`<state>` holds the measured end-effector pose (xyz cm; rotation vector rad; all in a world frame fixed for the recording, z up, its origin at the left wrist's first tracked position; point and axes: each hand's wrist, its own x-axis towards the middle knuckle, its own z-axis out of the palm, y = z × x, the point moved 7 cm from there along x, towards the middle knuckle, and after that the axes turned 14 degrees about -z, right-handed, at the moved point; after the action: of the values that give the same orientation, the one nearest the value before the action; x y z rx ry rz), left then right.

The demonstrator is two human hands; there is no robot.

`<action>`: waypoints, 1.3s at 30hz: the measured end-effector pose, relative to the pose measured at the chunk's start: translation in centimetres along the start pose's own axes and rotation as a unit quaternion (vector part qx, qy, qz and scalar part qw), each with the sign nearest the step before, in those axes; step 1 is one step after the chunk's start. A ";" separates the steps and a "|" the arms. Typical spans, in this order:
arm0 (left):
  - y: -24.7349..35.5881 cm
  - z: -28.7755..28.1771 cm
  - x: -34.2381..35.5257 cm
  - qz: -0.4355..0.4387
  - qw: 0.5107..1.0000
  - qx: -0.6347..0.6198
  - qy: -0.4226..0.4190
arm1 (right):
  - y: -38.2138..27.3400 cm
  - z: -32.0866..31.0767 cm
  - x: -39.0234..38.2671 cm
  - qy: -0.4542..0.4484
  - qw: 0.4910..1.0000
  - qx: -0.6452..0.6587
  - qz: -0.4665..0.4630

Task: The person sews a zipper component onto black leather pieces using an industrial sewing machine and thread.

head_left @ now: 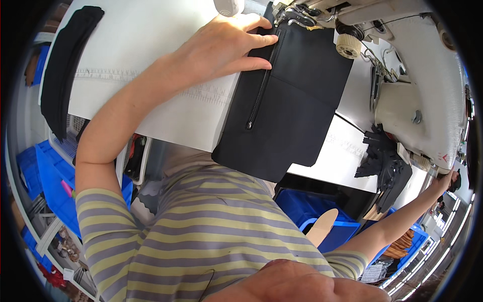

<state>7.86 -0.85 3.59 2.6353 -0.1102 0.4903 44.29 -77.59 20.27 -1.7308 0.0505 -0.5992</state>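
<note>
My left hand [229,45] lies on a black fabric panel [297,121], its fingers spread apart and the tips resting beside a zipper [261,85] set into the panel. The zipper's pull [249,125] sits at the end nearer to me. At its far edge the panel reaches the presser foot area [297,19] of a white sewing machine [422,100]; the needle cannot be made out. My right hand [445,180] is stretched far out to the right, by the machine's end, next to a dark round part. Its fingers are too small and hidden to read.
A stack of black fabric strips [68,70] lies at the left of the white table [151,105], which has a printed ruler scale. Right of the panel is a pile of black zippers [382,161]. Blue bins [297,201] stand below the table on both sides.
</note>
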 end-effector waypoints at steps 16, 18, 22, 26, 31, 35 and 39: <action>-0.2 0.5 0.0 -0.022 0.999 -0.015 -0.018 | -8.8 11.7 -28.0 0.260 0.880 -0.158 -0.364; -0.1 0.4 -0.1 -0.008 1.000 -0.004 -0.001 | -14.9 18.4 -34.6 0.093 0.827 -0.100 -0.546; -0.2 0.4 -0.2 -0.007 1.000 -0.019 -0.005 | -13.2 37.2 -48.8 -0.446 0.692 -0.229 -0.520; -0.1 0.3 -0.2 0.010 1.000 -0.022 0.002 | -10.3 45.6 -53.6 -0.525 0.662 -0.124 -0.520; -0.1 0.3 -0.2 0.005 0.999 -0.035 0.001 | -10.6 46.9 -54.0 -0.474 0.646 -0.139 -0.582; -0.2 0.6 -0.1 -0.018 0.999 -0.027 -0.018 | -10.8 47.1 -54.2 -0.477 0.644 -0.144 -0.580; -0.3 0.6 0.0 -0.022 0.999 -0.027 -0.015 | -10.1 47.0 -53.9 -0.473 0.654 -0.150 -0.571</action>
<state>8.15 -0.81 2.95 2.5866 -0.0744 0.4273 14.34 -13.82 4.22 -2.0606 -1.9059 -0.4583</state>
